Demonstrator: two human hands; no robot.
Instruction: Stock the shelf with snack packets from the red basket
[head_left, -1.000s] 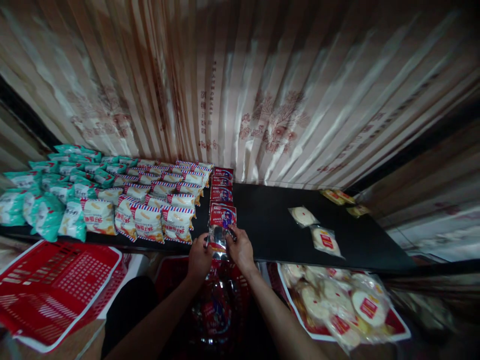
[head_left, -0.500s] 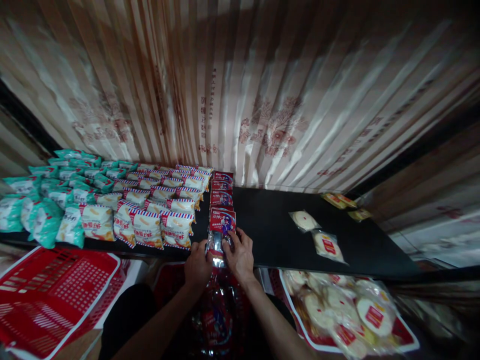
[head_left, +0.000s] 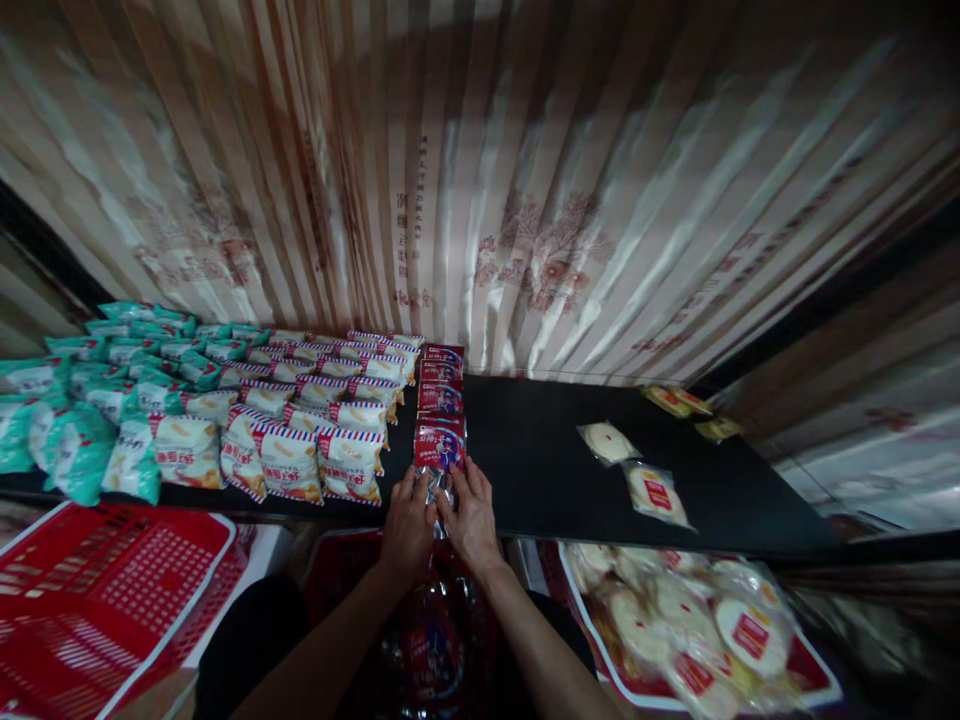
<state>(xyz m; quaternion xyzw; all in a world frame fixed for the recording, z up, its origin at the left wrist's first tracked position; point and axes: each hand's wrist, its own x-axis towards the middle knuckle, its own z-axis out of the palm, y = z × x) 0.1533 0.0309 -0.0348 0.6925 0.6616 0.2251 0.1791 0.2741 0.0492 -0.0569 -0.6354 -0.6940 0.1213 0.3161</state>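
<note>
A row of dark red snack packets (head_left: 441,398) runs front to back on the black shelf (head_left: 540,450). My left hand (head_left: 409,520) is closed on the lower left side of the front red packet (head_left: 439,440). On that packet's lower right side, my right hand (head_left: 470,515) is also closed, its fingers pointing forward. Both thumbs rest close together on the silvery lower end, which the hands partly cover. Below my wrists, more shiny red packets (head_left: 433,640) lie in a dim red basket.
White striped snack bags (head_left: 349,465) and turquoise bags (head_left: 131,455) stand in rows at left. Two flat round packs (head_left: 607,442) and small yellow packs (head_left: 679,400) lie at right. Red baskets (head_left: 112,590) flank me; the right one holds round packs (head_left: 750,630). A pleated curtain (head_left: 525,200) hangs behind.
The front red packet now lies with its lower end back on the shelf. My hands have moved closer together and lie further over that end.
</note>
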